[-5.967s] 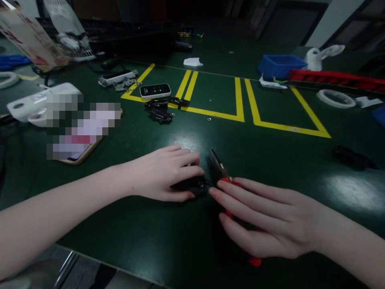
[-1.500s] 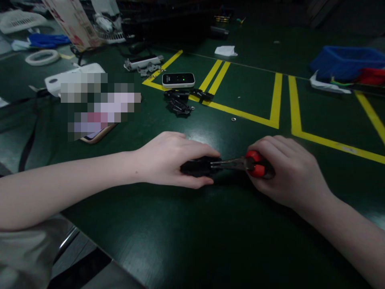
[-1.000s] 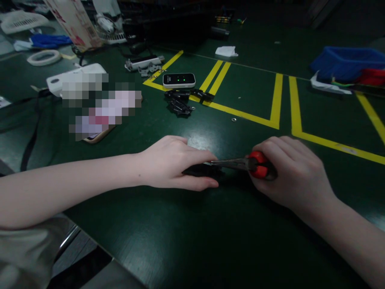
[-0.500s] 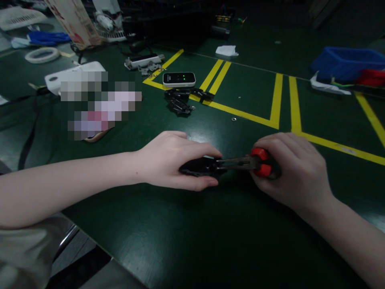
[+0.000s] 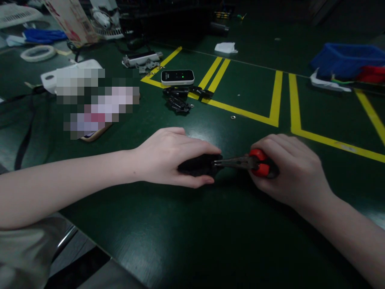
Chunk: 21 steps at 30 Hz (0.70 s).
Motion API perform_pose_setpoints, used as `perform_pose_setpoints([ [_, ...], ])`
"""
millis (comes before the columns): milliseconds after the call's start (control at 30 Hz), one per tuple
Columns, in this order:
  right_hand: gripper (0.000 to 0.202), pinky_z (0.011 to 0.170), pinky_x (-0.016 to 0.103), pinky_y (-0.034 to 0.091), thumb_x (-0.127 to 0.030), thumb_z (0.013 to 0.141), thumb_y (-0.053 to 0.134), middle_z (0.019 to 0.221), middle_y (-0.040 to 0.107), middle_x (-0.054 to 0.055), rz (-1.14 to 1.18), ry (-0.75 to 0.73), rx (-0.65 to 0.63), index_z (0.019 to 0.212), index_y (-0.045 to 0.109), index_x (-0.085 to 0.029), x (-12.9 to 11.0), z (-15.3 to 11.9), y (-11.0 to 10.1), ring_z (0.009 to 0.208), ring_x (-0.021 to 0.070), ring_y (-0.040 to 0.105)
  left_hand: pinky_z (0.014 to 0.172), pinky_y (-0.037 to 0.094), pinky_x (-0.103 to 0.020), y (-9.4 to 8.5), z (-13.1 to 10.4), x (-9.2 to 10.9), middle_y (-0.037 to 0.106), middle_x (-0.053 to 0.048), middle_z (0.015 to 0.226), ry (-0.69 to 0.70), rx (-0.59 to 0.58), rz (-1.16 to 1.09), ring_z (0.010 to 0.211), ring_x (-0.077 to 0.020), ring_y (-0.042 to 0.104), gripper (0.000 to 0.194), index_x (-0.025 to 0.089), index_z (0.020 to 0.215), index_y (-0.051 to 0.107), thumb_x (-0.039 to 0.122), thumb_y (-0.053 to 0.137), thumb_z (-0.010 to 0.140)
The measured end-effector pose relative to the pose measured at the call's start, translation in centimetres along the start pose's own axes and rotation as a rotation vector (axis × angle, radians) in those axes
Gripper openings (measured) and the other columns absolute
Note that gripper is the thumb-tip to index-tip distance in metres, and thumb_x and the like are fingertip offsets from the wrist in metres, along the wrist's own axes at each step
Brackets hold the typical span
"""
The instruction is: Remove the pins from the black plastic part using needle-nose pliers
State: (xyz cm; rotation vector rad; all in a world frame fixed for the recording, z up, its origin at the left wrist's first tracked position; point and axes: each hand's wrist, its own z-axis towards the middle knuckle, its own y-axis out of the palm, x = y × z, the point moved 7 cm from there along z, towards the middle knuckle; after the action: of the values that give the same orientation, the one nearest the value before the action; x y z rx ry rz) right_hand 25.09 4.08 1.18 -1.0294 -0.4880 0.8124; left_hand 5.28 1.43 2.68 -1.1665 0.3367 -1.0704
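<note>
My left hand point(image 5: 177, 158) grips a black part point(image 5: 198, 165) between thumb and fingers, low over the green table. Wrapped round the red handles of a pair of long-nose pliers point(image 5: 240, 162) is my right hand point(image 5: 288, 168). The pliers point left, and their tips meet the right end of the black part. Dark shadow hides the details of that part. Several loose black pieces point(image 5: 179, 102) lie beyond my left hand, and a small metal ring point(image 5: 233, 117) rests farther right.
A white-edged device with a green light point(image 5: 177, 77) sits behind the black pieces. A phone point(image 5: 98, 132), partly blurred, and a white object point(image 5: 49, 80) lie at left. Yellow tape point(image 5: 240, 113) crosses the green table point(image 5: 180, 241). A blue bin point(image 5: 345, 60) stands back right.
The jaws of the pliers look closer together, with their tips slightly farther left against the black part. The black part appears turned a little. The whole view has shifted slightly.
</note>
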Motion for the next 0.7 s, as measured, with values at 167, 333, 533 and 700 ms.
perform_pose_setpoints([
  [167, 0.012, 0.061, 0.039, 0.044, -0.022, 0.088, 0.061, 0.088, 0.065, 0.006, -0.007, -0.031, 0.040, 0.097, 0.055, -0.027, -0.14, 0.00, -0.28, 0.076, 0.0253, 0.060, 0.080, 0.048, -0.028, -0.05, 0.14, 0.02, 0.082, -0.004, 0.109, -0.005, -0.002, -0.027, 0.087, -0.0149, 0.075, 0.039, 0.016, 0.128, 0.069, 0.043, 0.067, 0.100],
  [333, 0.008, 0.063, 0.041, 0.046, -0.023, 0.091, 0.058, 0.089, 0.067, 0.006, -0.011, 0.018, 0.009, 0.095, 0.056, -0.029, -0.13, 0.28, -0.55, 0.080, 0.0279, 0.064, 0.081, 0.048, -0.028, 0.20, 0.35, -0.40, 0.083, -0.002, 0.102, -0.053, -0.038, -0.099, 0.081, -0.0150, 0.074, 0.036, 0.020, 0.122, 0.071, 0.048, 0.060, 0.102],
  [533, 0.013, 0.068, 0.045, 0.049, -0.021, 0.091, 0.060, 0.098, 0.070, 0.012, -0.062, 0.036, 0.018, 0.103, 0.057, -0.025, 0.12, 0.26, -0.76, 0.089, 0.0329, 0.067, 0.080, 0.049, -0.028, -0.09, 0.26, -0.19, 0.083, -0.002, 0.106, -0.024, 0.010, -0.099, 0.083, -0.0143, 0.075, 0.037, 0.019, 0.124, 0.070, 0.047, 0.063, 0.101],
  [700, 0.016, 0.072, 0.045, 0.049, -0.023, 0.091, 0.061, 0.103, 0.071, 0.014, -0.095, -0.032, 0.053, 0.106, 0.059, -0.024, -0.09, 0.24, -0.50, 0.094, 0.0339, 0.068, 0.085, 0.049, -0.029, -0.27, 0.12, 0.05, 0.082, -0.004, 0.109, -0.006, 0.021, -0.074, 0.091, -0.0164, 0.077, 0.040, 0.017, 0.127, 0.068, 0.045, 0.067, 0.099],
])
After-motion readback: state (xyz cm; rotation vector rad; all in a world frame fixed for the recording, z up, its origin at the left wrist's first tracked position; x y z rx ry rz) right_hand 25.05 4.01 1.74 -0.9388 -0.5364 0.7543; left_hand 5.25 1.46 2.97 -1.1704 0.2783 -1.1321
